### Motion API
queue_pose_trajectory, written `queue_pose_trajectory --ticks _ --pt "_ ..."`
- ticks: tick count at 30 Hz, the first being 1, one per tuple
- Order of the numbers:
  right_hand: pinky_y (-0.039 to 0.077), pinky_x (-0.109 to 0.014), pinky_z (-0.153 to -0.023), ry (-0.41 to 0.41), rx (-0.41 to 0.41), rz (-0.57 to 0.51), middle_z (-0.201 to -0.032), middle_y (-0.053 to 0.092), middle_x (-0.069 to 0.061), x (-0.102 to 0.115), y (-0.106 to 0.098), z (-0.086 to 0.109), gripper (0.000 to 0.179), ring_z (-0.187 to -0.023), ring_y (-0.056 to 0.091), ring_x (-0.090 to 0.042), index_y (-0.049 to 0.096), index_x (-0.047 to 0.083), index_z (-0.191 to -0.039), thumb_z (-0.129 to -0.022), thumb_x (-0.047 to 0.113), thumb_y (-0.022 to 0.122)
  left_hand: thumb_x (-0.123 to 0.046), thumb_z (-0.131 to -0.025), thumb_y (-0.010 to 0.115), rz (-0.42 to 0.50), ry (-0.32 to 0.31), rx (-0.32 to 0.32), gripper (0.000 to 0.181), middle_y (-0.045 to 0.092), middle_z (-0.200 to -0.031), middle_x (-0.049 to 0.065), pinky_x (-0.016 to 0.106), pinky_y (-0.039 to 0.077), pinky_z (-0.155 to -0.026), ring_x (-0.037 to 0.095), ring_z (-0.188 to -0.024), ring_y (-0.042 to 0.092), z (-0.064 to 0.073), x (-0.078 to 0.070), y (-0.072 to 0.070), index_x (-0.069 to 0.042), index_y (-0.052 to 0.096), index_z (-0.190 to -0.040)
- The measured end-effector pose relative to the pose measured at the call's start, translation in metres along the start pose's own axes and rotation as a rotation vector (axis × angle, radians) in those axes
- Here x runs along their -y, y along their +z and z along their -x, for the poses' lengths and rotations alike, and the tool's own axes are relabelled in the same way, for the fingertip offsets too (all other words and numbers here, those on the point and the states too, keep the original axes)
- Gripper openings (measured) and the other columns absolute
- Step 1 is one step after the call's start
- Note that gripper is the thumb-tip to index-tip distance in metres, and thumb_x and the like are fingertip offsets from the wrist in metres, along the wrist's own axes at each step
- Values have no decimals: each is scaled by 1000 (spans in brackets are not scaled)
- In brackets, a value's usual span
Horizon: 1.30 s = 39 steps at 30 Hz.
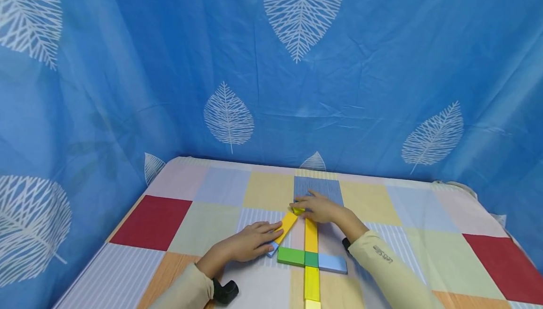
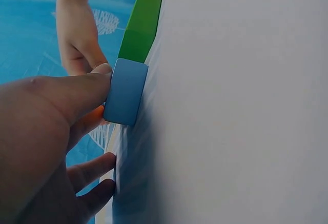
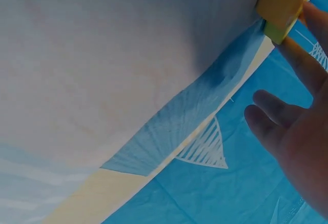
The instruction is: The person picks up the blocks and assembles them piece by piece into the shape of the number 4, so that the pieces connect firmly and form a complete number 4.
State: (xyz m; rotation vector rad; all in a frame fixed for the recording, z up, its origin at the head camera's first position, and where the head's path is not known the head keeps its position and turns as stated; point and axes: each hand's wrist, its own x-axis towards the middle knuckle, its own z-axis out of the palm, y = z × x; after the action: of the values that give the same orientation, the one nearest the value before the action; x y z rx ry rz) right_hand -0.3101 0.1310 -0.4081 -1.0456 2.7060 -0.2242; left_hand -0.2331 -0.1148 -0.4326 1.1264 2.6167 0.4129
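A blue block [image 2: 125, 92] lies at the lower end of a slanted orange block [image 1: 286, 226]. My left hand [image 1: 250, 241] pinches that blue block between thumb and fingers, while its fingertips rest along the orange one. At the top of the layout my right hand [image 1: 320, 208] holds a small yellow block [image 1: 299, 211], its fingers on either side. In the right wrist view a yellow-green block [image 3: 275, 31] touches a fingertip, and the two lower fingers are loosely bent. An upright orange block [image 1: 311, 236] lies below the right hand.
A crossbar has a green block [image 1: 291, 256], a dark green square block [image 1: 311, 259] and a light blue block [image 1: 333, 263]. Below it are a yellow block [image 1: 312, 284] and a pale yellow block [image 1: 312, 304]. The patchwork cloth [image 1: 178, 271] meets a blue leaf-print curtain [image 1: 360, 87].
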Motion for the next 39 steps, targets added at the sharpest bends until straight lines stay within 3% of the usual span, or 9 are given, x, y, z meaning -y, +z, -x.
queue_pose_trajectory --ticks 8,12,15,20,28,39 --pt "27 -58 -102 24 -30 36 -124 59 -9 2 -1 -7 39 -124 37 -46 56 17 -126 -88 8 57 -33 -98 38 -3 -1 4 48 24 -151 -4 45 24 -109 25 -136 28 0 0 1 -20 31 -143" --pt "36 -52 -96 63 -51 46 -119 61 -8 2 -1 -9 40 -114 45 -40 57 19 -125 -86 10 60 -34 -98 37 -8 4 -1 48 24 -151 -4 46 24 -109 25 -136 28 -1 0 1 -20 30 -143" --pt "40 -43 -85 95 -58 55 -115 61 -7 3 0 -10 38 -101 47 -29 59 20 -124 -86 15 63 -34 -98 37 0 8 -2 48 24 -151 -4 47 24 -108 26 -136 28 -1 0 1 -20 30 -143" --pt "37 -35 -73 135 -54 30 -110 62 -5 6 0 -9 40 -89 42 -21 60 21 -122 -83 26 66 -34 -98 36 -2 33 -14 48 24 -151 -2 48 26 -107 27 -135 29 -1 2 3 -18 30 -143" --pt "36 -34 -72 128 -46 -13 -109 62 -7 12 -3 -9 38 -86 40 -21 61 19 -121 -83 16 65 -35 -98 37 -1 22 -30 48 23 -151 -4 48 27 -107 26 -135 29 -1 5 5 -21 30 -143" --pt "32 -31 -69 141 -36 -9 -108 62 -6 14 1 -9 36 -84 38 -20 63 20 -119 -83 21 66 -35 -98 38 -2 11 -23 48 24 -151 -5 46 26 -108 24 -136 28 -2 3 7 -21 30 -143"
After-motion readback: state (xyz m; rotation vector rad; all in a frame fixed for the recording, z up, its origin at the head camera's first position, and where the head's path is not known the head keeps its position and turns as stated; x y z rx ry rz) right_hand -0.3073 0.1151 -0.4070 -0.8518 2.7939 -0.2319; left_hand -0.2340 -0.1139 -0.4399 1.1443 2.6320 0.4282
